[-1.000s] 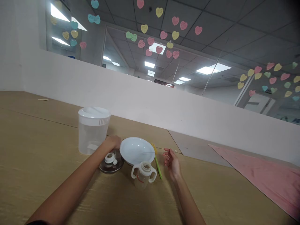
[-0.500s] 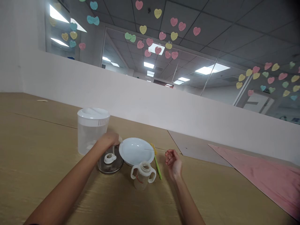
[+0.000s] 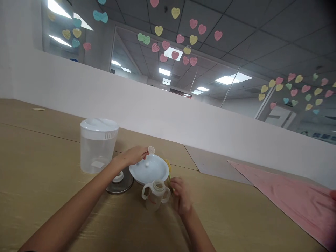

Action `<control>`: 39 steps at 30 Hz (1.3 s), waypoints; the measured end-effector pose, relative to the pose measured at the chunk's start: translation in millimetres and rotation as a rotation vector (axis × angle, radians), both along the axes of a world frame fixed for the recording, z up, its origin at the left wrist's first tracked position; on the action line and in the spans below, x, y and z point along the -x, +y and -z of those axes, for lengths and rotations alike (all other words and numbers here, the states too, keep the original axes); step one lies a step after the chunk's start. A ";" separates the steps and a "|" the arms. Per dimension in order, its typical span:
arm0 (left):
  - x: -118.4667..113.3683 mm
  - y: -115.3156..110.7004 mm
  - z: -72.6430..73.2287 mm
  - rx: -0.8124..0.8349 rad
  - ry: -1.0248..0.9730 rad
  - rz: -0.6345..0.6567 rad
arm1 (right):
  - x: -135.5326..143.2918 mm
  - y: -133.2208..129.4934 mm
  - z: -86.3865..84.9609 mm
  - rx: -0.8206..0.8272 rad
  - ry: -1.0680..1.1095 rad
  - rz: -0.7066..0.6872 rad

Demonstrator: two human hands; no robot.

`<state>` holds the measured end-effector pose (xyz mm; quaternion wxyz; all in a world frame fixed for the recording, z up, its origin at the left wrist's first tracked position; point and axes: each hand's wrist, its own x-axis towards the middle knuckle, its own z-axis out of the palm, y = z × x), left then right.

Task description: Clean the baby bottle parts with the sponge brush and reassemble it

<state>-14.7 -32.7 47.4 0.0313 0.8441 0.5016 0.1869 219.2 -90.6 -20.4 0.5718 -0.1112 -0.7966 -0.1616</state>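
Observation:
My left hand (image 3: 136,156) is closed in a pinch on a small whitish round disc (image 3: 151,149), held above the far rim of a white bowl (image 3: 154,173). A small white bit (image 3: 147,163) shows below those fingers; whether it hangs or lies in the bowl is unclear. My right hand (image 3: 181,196), slightly blurred, has curled fingers at the green handle of a yellow-headed brush-like tool (image 3: 168,164); whether they grip it is hidden. Just left of it stands an open translucent two-handled cup (image 3: 153,201). Partly behind my left forearm, a white cap ring (image 3: 118,176) rests on a round metal tray (image 3: 120,189).
A clear tub with a white lid (image 3: 99,143) stands at the left behind the tray. At the right lies a pink cloth (image 3: 283,189). A white wall (image 3: 157,108) runs along the back of the brown table (image 3: 126,224), below glass with heart-shaped notes.
My left hand has moved right from beside the tub to over the bowl, with the disc in view. My right hand has moved left to the green handle. The view has shifted slightly.

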 end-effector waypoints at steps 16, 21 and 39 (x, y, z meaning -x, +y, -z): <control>-10.8 -4.5 4.1 -0.088 0.048 0.112 | 11.4 -3.9 4.6 -0.066 -0.192 0.035; -11.4 -7.4 1.7 -0.136 0.068 0.101 | 13.6 -4.4 4.1 -0.071 -0.176 0.014; -29.2 -14.5 2.1 -0.235 0.225 0.090 | 10.1 7.0 11.6 0.213 0.302 0.034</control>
